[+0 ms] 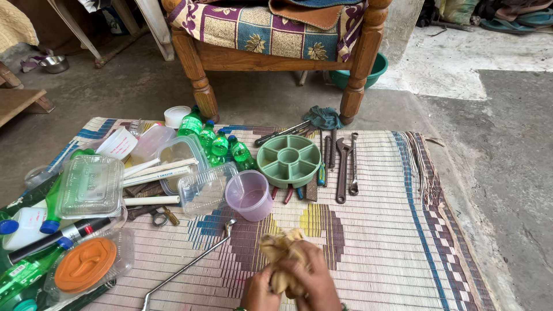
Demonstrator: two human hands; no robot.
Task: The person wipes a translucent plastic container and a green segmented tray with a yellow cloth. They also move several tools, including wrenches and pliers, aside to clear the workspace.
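Both of my hands are at the bottom middle, wrapped around a crumpled tan cloth (pixel 279 249). My left hand (pixel 257 291) grips its lower left part and my right hand (pixel 314 277) closes over its right side. The cloth bunches up above my fingers. Just beyond it stands a translucent purple cup (pixel 249 196) on the woven mat (pixel 380 242). A long bent metal rod (pixel 190 264) lies to the left of my hands.
A green round divided tray (pixel 288 159), wrenches (pixel 343 167) and screwdrivers lie at the back. Green plastic bottles (pixel 218 143), clear food boxes (pixel 91 185), white pipes and an orange lid (pixel 85 264) crowd the left. A wooden chair (pixel 199 75) stands behind the mat.
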